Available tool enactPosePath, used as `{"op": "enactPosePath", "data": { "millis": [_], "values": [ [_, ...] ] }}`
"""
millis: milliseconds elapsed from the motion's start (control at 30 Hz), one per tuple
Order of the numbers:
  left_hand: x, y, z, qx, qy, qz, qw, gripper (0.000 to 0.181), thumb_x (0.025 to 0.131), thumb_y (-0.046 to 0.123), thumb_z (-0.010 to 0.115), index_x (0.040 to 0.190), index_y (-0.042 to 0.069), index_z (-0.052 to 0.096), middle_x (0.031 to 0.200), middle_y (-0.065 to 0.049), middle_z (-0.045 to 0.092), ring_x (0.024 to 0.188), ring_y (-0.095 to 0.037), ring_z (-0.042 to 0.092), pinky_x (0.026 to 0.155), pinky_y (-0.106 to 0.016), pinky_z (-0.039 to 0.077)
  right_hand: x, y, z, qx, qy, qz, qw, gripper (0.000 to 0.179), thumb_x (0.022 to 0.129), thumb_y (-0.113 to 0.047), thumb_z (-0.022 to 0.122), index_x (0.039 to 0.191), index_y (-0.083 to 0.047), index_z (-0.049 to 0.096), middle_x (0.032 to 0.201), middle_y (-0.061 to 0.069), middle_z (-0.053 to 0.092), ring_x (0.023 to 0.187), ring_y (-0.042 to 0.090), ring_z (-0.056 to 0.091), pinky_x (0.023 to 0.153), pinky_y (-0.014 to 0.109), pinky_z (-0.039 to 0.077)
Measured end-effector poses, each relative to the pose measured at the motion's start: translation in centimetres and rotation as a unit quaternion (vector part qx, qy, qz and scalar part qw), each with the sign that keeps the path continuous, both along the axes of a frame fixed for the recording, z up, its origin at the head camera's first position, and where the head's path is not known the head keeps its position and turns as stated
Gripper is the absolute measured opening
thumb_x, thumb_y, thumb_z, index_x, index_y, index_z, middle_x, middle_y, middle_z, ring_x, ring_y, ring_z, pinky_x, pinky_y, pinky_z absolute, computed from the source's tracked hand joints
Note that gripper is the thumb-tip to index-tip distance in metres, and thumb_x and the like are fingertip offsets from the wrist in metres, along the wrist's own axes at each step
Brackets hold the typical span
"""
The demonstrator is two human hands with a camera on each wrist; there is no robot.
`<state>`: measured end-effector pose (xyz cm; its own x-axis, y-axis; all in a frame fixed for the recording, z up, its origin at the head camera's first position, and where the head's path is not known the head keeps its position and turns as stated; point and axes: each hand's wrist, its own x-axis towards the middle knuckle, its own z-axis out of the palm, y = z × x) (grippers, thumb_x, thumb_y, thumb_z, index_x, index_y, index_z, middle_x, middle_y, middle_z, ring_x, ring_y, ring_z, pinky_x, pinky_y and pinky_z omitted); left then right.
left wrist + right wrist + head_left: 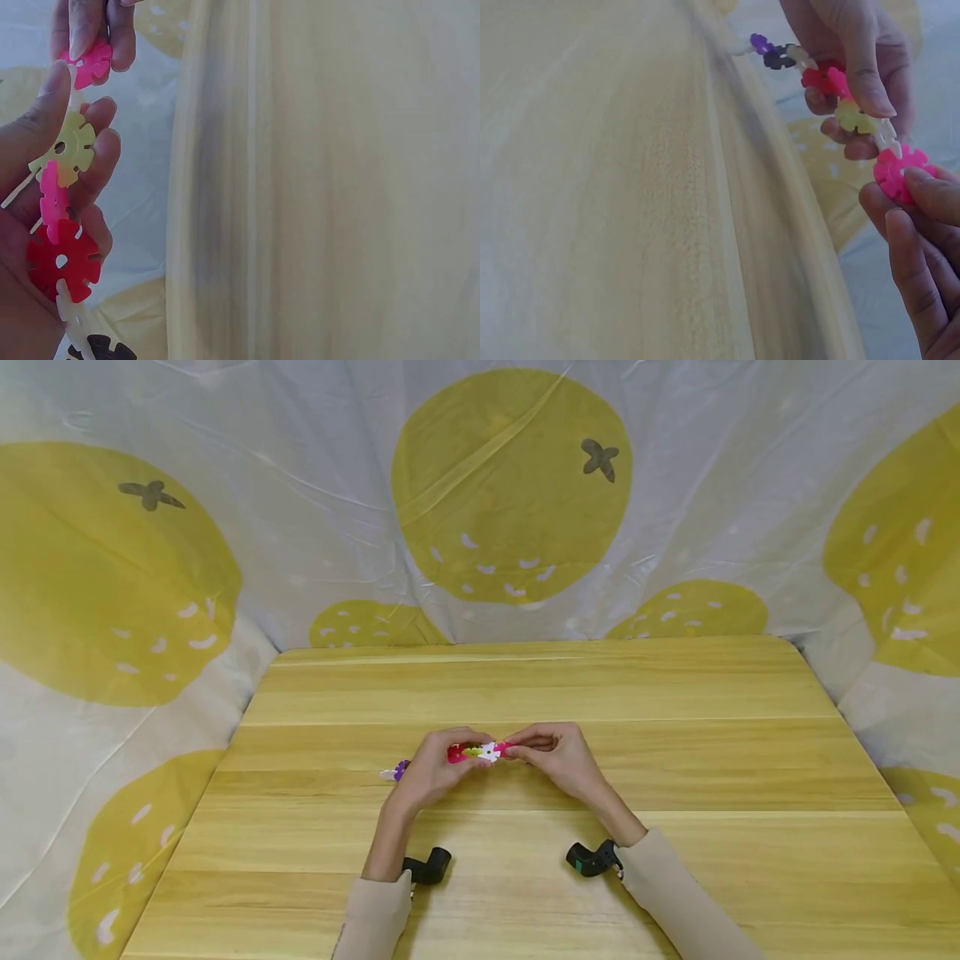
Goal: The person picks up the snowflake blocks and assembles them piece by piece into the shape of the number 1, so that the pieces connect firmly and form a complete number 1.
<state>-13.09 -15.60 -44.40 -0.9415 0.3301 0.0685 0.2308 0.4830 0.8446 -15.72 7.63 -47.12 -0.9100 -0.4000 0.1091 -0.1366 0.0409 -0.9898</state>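
A chain of notched plastic snowflake discs (493,756) is held between both hands above the table. My left hand (433,770) grips it with the thumb along the white and yellow end. A yellow disc (81,142), a red disc (84,270) and a pink one lie across its fingers and palm in the left wrist view. Past that hand, a dark disc (776,60), a purple disc (760,43) and a white one trail off. With thumb and fingers, my right hand (567,764) pinches a bright pink disc (892,176), which touches the white disc (886,135) at the chain's end.
Below the hands is a wooden table (525,685) with rounded far corners. Behind and beside it hangs a pale cloth (315,485) printed with large yellow fruit. A black device (429,867) sits at the left wrist, another black device (588,860) at the right.
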Motion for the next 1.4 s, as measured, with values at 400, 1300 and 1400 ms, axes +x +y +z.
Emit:
{"op": "enactPosePath", "data": {
  "millis": [400, 1300, 1400],
  "values": [
    [0.0, -0.3, 0.0, -0.006, -0.007, -0.002, 1.0, 0.025, 0.091, 0.014, 0.08, 0.116, 0.012, 0.078, 0.117, -0.003, 0.077, 0.115, -0.02, 0.069, 0.096, -0.032, 0.055, 0.1, -0.2, 0.0, 0.007, -0.013, 0.001, 0.9999, 0.013, 0.092, -0.01, 0.079, 0.102, -0.003, 0.08, 0.097, 0.017, 0.08, 0.089, 0.036, 0.078, 0.071, 0.036, 0.063],
    [0.0, -0.9, 0.1, -0.019, -0.046, 0.013, 0.9987, 0.034, 0.099, 0.02, 0.071, 0.132, 0.011, 0.07, 0.13, -0.002, 0.073, 0.11, -0.019, 0.067, 0.094, -0.034, 0.054, -0.3, 0.3, -0.3, -0.028, -0.045, -0.009, 0.9985, 0.015, 0.096, -0.002, 0.071, 0.108, 0.005, 0.075, 0.106, 0.024, 0.077, 0.095, 0.042, 0.076, 0.083, 0.045, 0.062],
    [0.0, -1.1, 0.2, -0.017, -0.042, 0.008, 0.999, 0.028, 0.103, 0.015, 0.065, 0.129, 0.012, 0.072, 0.127, -0.003, 0.074, 0.096, -0.023, 0.067, 0.082, -0.027, 0.054, -0.4, 0.3, -0.3, -0.029, -0.052, -0.014, 0.9981, 0.015, 0.096, -0.001, 0.071, 0.109, 0.006, 0.075, 0.106, 0.025, 0.077, 0.094, 0.042, 0.077, 0.083, 0.044, 0.063]
  ]
}}
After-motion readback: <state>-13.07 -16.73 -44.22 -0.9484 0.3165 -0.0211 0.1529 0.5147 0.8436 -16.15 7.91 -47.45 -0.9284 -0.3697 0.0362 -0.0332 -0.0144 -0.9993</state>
